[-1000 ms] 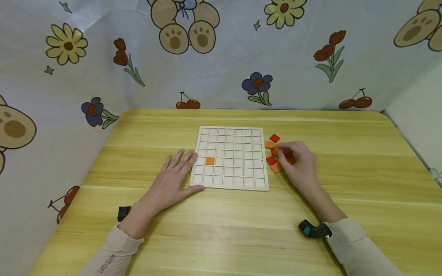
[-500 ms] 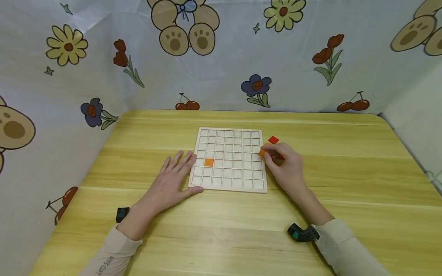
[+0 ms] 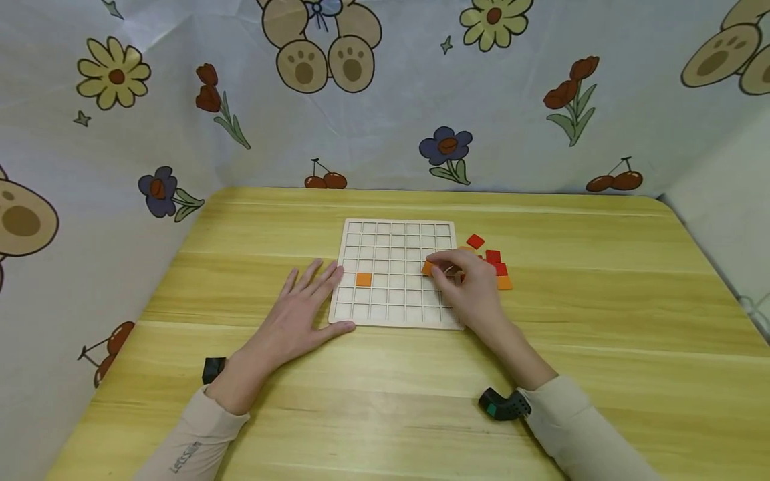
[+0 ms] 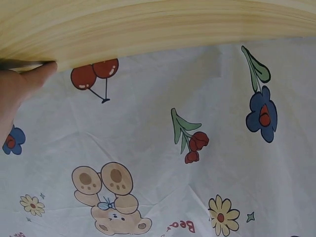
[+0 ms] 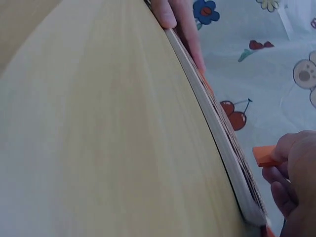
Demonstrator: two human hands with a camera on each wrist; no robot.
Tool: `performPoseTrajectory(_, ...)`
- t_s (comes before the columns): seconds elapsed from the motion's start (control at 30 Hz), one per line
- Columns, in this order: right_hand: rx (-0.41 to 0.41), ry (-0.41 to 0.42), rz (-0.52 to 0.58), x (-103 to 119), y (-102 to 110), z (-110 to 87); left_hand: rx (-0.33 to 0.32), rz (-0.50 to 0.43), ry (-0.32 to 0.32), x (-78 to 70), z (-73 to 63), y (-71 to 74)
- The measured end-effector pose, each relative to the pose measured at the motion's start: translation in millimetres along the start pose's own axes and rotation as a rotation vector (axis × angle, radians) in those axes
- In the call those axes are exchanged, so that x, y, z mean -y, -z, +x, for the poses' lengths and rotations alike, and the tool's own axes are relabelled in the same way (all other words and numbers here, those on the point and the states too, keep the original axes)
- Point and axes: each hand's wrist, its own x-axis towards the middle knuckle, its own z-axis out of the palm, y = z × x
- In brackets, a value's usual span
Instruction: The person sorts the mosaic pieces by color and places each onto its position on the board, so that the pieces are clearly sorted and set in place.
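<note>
A pale wooden grid board [image 3: 391, 310] lies on the table, with one orange square tile [image 3: 363, 279] set in a cell toward its left side. My left hand [image 3: 291, 321] rests flat with fingers spread, fingertips and thumb right at the board's left edge and near corner. Over the board's right part, my right hand [image 3: 472, 287] pinches another orange tile [image 5: 264, 155] between thumb and fingertips. The right wrist view shows this tile raised above the board's surface. Only a bit of the left hand [image 4: 24, 89] enters the left wrist view.
Right of the board lie several loose tiles, among them a red tile [image 3: 475, 241] and an orange tile [image 3: 504, 283]; the right hand partly hides the group. A patterned cloth [image 3: 385, 133] hangs behind the wooden table [image 3: 385, 401].
My right hand has lifted the orange tile from the loose group and carried it left over the board, uncovering red and orange tiles behind it. The left hand has stayed in place.
</note>
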Motion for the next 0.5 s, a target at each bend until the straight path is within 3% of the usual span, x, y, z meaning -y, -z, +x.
performPoseTrajectory(0.27,0.11,-0.059,0.068,26.7,-33.3,16.9,0.016,-0.005,0.02,1.9,-2.6,1.6)
performPoseTrajectory(0.5,0.188,0.008,0.074,35.7,-55.1,18.3,0.029,0.003,0.023,1.6,-0.9,0.4)
